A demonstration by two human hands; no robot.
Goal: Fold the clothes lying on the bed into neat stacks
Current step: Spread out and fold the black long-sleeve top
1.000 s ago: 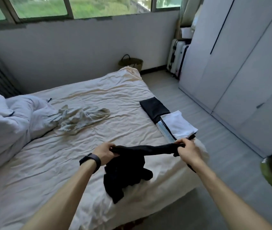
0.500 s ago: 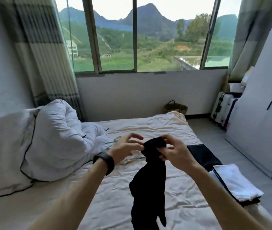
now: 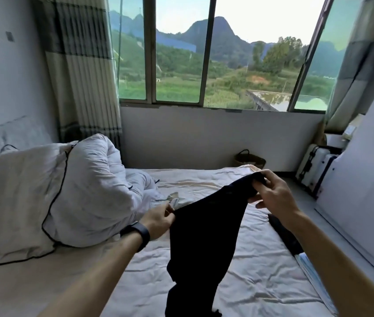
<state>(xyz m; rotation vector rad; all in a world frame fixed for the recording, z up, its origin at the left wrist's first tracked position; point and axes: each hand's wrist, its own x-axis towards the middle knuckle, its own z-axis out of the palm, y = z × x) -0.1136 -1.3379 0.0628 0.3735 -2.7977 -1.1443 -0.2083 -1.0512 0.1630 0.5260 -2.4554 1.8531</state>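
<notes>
A black garment (image 3: 204, 243) hangs in the air over the bed (image 3: 257, 280), its lower part dangling out of the bottom of the view. My left hand (image 3: 158, 221) pinches its lower left edge. My right hand (image 3: 270, 193) grips the upper right corner, held higher and further away. A pale crumpled garment (image 3: 173, 199) lies on the sheet behind the black one, mostly hidden. A folded black piece (image 3: 284, 234) and the edge of a folded stack (image 3: 307, 268) lie at the bed's right side, partly behind my right forearm.
A white pillow (image 3: 19, 202) and a bunched white duvet (image 3: 97, 184) fill the bed's left side. A woven basket (image 3: 249, 160) sits under the window. A white suitcase (image 3: 316, 165) and wardrobe doors (image 3: 364, 179) line the right wall beside a strip of floor.
My hands have moved apart, spreading the black garment's top edge; the right hand rose and went right, the left dropped. The view is tilted up compared with a second ago.
</notes>
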